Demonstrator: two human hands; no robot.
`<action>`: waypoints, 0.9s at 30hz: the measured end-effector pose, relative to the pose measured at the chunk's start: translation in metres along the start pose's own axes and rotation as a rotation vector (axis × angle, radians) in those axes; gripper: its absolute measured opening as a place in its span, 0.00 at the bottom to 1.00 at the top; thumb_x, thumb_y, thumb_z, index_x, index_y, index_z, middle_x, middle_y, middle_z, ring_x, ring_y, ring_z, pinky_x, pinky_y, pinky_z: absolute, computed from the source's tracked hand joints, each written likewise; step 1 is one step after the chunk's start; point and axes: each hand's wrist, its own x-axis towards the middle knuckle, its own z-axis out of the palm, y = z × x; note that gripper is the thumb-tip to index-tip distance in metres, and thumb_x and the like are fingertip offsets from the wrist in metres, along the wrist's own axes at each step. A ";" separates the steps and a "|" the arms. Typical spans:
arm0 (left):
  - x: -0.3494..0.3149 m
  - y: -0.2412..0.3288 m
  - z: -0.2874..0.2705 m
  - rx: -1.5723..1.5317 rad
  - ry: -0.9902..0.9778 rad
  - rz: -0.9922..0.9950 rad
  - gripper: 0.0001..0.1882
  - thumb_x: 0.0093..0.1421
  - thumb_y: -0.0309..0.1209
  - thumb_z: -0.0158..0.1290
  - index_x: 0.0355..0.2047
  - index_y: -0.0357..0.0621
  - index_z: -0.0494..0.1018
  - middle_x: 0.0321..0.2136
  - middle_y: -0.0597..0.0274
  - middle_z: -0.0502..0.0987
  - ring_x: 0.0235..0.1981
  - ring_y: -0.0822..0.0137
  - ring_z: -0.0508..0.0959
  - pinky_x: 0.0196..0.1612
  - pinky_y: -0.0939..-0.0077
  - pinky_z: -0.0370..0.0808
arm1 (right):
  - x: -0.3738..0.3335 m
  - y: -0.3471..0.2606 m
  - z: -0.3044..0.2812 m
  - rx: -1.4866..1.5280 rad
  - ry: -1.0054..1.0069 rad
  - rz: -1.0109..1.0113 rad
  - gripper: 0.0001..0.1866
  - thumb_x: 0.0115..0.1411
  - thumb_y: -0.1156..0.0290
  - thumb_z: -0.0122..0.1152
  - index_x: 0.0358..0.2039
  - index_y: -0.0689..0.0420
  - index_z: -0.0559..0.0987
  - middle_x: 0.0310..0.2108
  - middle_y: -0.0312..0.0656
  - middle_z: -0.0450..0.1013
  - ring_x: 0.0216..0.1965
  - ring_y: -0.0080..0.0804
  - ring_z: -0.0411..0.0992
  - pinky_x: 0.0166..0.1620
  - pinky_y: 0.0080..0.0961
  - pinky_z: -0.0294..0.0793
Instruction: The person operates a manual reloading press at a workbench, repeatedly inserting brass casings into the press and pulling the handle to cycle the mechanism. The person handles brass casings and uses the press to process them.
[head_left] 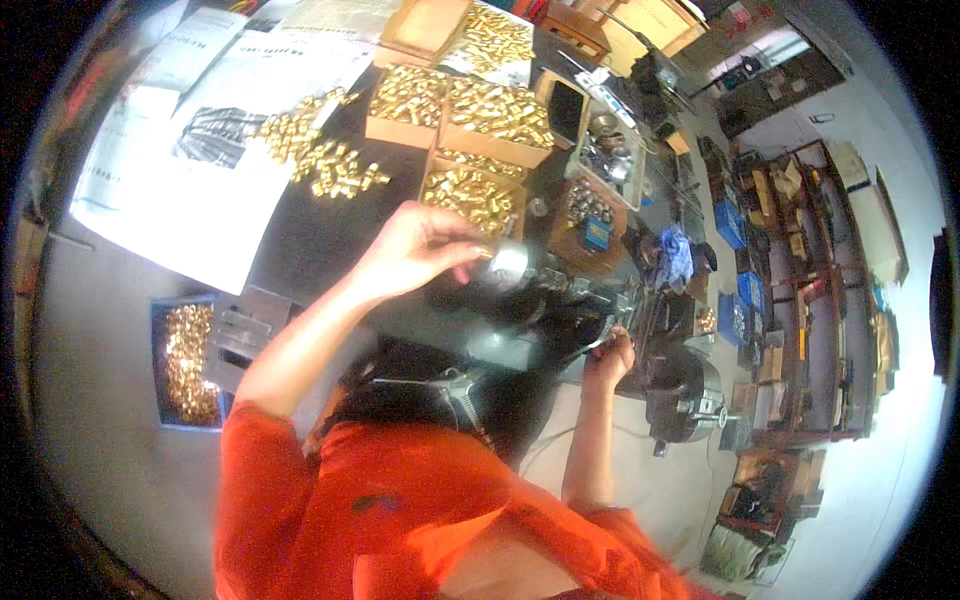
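Fingers, left (458, 251): pinching small brassy piece (486, 252) | smooth metal cylinder (510, 264) | right fingers (622, 346): curled, hold unclear

Orange-red short-sleeved shirt (420, 460), small dark mark (376, 503)

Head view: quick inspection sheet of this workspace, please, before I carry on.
Surface: dark bench, white sheets spread at left
Workpieces: small brass pieces in cardboard boxes, in a loose pile and in a blue bin
Clutter: black phone-like slab, blue cloth
Grips: left grip pinching what looks like a brass piece at the round metal chuck; right grip curled by the machine, exact hold unclear
Cables: thin cable-like line over the floor
Surroundings: shelving unit at right, blue boxes nearby
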 end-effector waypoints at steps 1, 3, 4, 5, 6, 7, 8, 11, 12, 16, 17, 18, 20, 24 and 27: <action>-0.001 0.005 -0.001 0.061 -0.019 -0.016 0.07 0.53 0.20 0.49 0.33 0.29 0.71 0.22 0.58 0.75 0.21 0.71 0.75 0.26 0.81 0.72 | 0.002 0.000 0.000 -0.036 -0.012 -0.010 0.07 0.50 0.69 0.48 0.20 0.57 0.70 0.14 0.30 0.57 0.13 0.18 0.52 0.15 0.15 0.50; -0.001 -0.005 -0.005 0.090 -0.022 0.007 0.07 0.53 0.20 0.49 0.32 0.29 0.71 0.22 0.58 0.75 0.21 0.72 0.75 0.26 0.81 0.72 | 0.003 0.001 -0.001 -0.059 -0.015 0.000 0.07 0.51 0.68 0.47 0.21 0.57 0.69 0.14 0.30 0.57 0.14 0.18 0.52 0.15 0.15 0.50; 0.000 -0.007 -0.005 0.105 -0.033 0.023 0.07 0.53 0.20 0.49 0.32 0.29 0.71 0.22 0.58 0.75 0.21 0.72 0.75 0.26 0.81 0.72 | 0.002 -0.001 0.000 -0.067 -0.011 -0.003 0.08 0.51 0.68 0.47 0.21 0.58 0.69 0.14 0.30 0.57 0.14 0.18 0.52 0.15 0.15 0.50; 0.000 -0.006 -0.003 0.097 -0.029 0.023 0.07 0.53 0.20 0.49 0.32 0.29 0.71 0.22 0.58 0.75 0.21 0.72 0.75 0.26 0.81 0.72 | 0.001 -0.001 -0.001 -0.059 -0.033 -0.019 0.08 0.51 0.68 0.47 0.21 0.57 0.69 0.14 0.31 0.57 0.14 0.19 0.52 0.15 0.16 0.51; 0.000 -0.006 -0.003 0.102 -0.026 0.029 0.06 0.53 0.20 0.49 0.32 0.29 0.71 0.22 0.58 0.74 0.21 0.72 0.75 0.26 0.81 0.73 | 0.001 -0.002 0.000 -0.073 0.004 -0.007 0.08 0.52 0.68 0.47 0.21 0.57 0.69 0.14 0.31 0.57 0.14 0.19 0.52 0.16 0.16 0.51; 0.001 -0.007 -0.003 0.105 -0.025 0.037 0.06 0.53 0.19 0.49 0.32 0.29 0.71 0.22 0.58 0.74 0.21 0.72 0.75 0.26 0.81 0.73 | -0.002 -0.005 0.003 -0.089 0.043 0.002 0.08 0.52 0.68 0.47 0.20 0.57 0.69 0.14 0.31 0.56 0.14 0.19 0.52 0.16 0.16 0.51; 0.002 -0.008 -0.003 0.108 -0.025 0.045 0.06 0.53 0.19 0.49 0.32 0.29 0.71 0.22 0.58 0.74 0.21 0.72 0.75 0.26 0.81 0.73 | -0.003 -0.007 0.004 -0.104 0.083 0.011 0.08 0.52 0.68 0.46 0.20 0.57 0.69 0.14 0.31 0.56 0.14 0.19 0.52 0.16 0.16 0.51; 0.003 -0.006 -0.004 0.098 -0.063 0.006 0.06 0.52 0.18 0.50 0.31 0.31 0.71 0.23 0.59 0.74 0.23 0.73 0.75 0.29 0.81 0.73 | -0.014 -0.024 0.000 -0.068 0.009 0.012 0.08 0.53 0.70 0.45 0.19 0.56 0.68 0.13 0.30 0.54 0.13 0.19 0.50 0.17 0.17 0.51; 0.003 -0.005 -0.004 0.114 -0.063 0.044 0.06 0.52 0.18 0.50 0.31 0.31 0.71 0.24 0.60 0.75 0.24 0.73 0.75 0.30 0.81 0.73 | -0.022 -0.035 0.008 -0.090 -0.002 0.009 0.08 0.53 0.70 0.44 0.19 0.56 0.68 0.13 0.30 0.53 0.13 0.19 0.50 0.17 0.17 0.50; 0.003 -0.007 -0.004 0.130 -0.080 0.111 0.07 0.50 0.17 0.51 0.31 0.32 0.71 0.26 0.61 0.75 0.28 0.74 0.74 0.35 0.80 0.72 | -0.022 -0.077 0.030 -0.081 -0.181 -0.041 0.10 0.54 0.69 0.39 0.18 0.55 0.65 0.12 0.30 0.52 0.12 0.17 0.48 0.14 0.15 0.47; 0.003 -0.008 -0.005 0.122 -0.088 0.107 0.07 0.50 0.17 0.51 0.31 0.33 0.71 0.26 0.61 0.75 0.28 0.74 0.74 0.36 0.80 0.72 | -0.013 -0.085 0.034 -0.087 -0.253 -0.055 0.10 0.54 0.69 0.39 0.17 0.55 0.64 0.12 0.30 0.51 0.12 0.17 0.47 0.14 0.15 0.46; 0.003 -0.007 -0.005 0.155 -0.076 0.110 0.07 0.49 0.17 0.52 0.31 0.33 0.71 0.26 0.61 0.75 0.28 0.74 0.74 0.36 0.80 0.72 | -0.002 -0.090 0.043 -0.093 -0.328 -0.069 0.10 0.54 0.69 0.38 0.17 0.54 0.63 0.12 0.30 0.51 0.12 0.17 0.47 0.13 0.14 0.45; 0.001 -0.002 -0.003 0.226 -0.054 0.119 0.08 0.48 0.17 0.52 0.31 0.33 0.71 0.26 0.61 0.75 0.29 0.74 0.74 0.36 0.80 0.72 | 0.028 -0.090 0.058 0.078 -0.372 -0.004 0.10 0.53 0.69 0.40 0.18 0.56 0.64 0.12 0.29 0.50 0.12 0.17 0.47 0.14 0.14 0.45; 0.002 -0.011 0.001 0.235 0.012 0.192 0.10 0.47 0.17 0.54 0.32 0.34 0.71 0.26 0.62 0.75 0.29 0.75 0.74 0.37 0.80 0.72 | 0.078 -0.048 0.068 -0.057 -0.180 -0.192 0.07 0.52 0.71 0.43 0.22 0.59 0.67 0.13 0.28 0.50 0.13 0.16 0.47 0.14 0.14 0.45; 0.005 -0.013 0.001 0.231 0.001 0.176 0.11 0.46 0.17 0.54 0.32 0.34 0.71 0.26 0.63 0.75 0.30 0.75 0.74 0.37 0.79 0.72 | 0.125 0.001 0.012 0.055 -0.356 -0.149 0.09 0.52 0.68 0.47 0.22 0.58 0.72 0.16 0.32 0.62 0.18 0.25 0.60 0.23 0.22 0.62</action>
